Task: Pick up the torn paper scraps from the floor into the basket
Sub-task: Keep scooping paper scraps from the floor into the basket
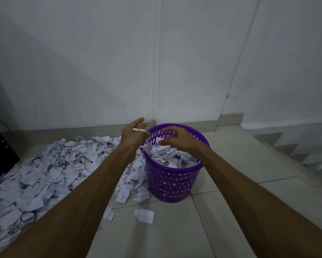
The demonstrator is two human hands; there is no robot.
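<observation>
A purple perforated basket (172,185) stands on the tiled floor, filled close to its rim with white torn paper scraps (167,155). A broad pile of torn scraps (50,170) covers the floor to its left. My left hand (133,135) hovers at the basket's left rim with fingers spread; a small white scrap (139,129) clings to its fingers. My right hand (177,137) hangs over the basket's mouth, fingers loosely curled downward, with nothing gripped. One loose scrap (144,215) lies alone on the tile in front of the basket.
A white wall (156,62) rises just behind the basket. A dark object (0,151) stands at the far left edge beside the pile. To the right, a stairway (305,157) drops away. Bare tile (240,192) stretches right of the basket.
</observation>
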